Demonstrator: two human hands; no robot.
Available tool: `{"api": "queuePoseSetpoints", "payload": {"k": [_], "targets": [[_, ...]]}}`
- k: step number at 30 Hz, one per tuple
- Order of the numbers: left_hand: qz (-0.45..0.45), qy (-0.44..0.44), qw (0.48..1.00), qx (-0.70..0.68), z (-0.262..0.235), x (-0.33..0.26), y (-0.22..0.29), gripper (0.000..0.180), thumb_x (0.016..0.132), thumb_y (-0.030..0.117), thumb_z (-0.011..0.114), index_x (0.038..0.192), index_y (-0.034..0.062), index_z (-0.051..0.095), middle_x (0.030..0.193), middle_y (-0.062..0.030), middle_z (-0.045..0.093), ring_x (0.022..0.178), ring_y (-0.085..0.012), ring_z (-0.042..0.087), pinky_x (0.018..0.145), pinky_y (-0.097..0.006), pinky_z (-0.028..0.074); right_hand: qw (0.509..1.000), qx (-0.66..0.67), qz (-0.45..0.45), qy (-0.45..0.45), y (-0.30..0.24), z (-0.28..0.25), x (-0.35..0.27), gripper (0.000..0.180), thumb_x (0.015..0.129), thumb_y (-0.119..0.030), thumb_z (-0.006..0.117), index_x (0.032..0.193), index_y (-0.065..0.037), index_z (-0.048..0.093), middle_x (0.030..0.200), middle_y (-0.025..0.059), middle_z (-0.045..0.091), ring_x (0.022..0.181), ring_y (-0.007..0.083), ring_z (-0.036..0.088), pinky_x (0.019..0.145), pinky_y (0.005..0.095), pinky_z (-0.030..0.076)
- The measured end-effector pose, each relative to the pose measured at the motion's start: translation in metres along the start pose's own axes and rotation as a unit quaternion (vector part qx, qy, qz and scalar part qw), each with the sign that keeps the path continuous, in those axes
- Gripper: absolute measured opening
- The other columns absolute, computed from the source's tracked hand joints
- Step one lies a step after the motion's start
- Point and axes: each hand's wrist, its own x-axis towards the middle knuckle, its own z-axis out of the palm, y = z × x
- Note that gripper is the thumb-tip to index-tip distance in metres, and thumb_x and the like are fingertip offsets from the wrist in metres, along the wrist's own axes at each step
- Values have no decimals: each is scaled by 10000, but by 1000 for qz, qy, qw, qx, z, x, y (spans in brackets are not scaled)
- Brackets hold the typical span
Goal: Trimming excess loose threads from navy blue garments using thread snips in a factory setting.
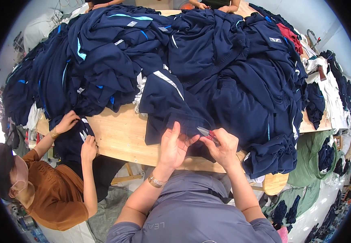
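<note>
At the table's near edge, my right hand (223, 148) grips small thread snips (208, 135) with red handles, their metal blades pointing up and left over dark cloth. Beside it, my left hand (173, 146) is turned palm up with the thumb raised apart. Its fingertips reach toward the right hand, against the hem of a navy garment (157, 97) with a white stripe. Whether a thread lies between the two hands is too small to see. The garment spreads away from me, up against a large heap of navy clothes (208, 52).
The wooden table (121, 131) shows bare wood left of my hands. At the left, a co-worker in a brown shirt (58, 190) holds white-bladed snips at dark cloth. Two people's hands show at the far edge. A green sack (307, 156) and more clothes lie right.
</note>
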Motion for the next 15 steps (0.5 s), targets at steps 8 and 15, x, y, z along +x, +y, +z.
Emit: {"api": "queuePoseSetpoints", "payload": {"k": [8,15], "targets": [[46,-6,997,61,0,-2,-8,330,968,290,380,1023,6,540,942,-102,632,846,-166,633,735,-310,551,995,-66,-39,-58,-4,-7,1,332,631,-275,782,657,-56,533,554,42,453,436,205,446,427,293,347],[80,10,994,75,-4,-1,-11,289,966,255,397,1054,6,514,963,-99,621,851,-167,630,733,-309,544,991,-94,-73,-61,0,-8,5,340,612,-299,786,635,-75,531,545,25,447,425,184,418,426,278,324]]}}
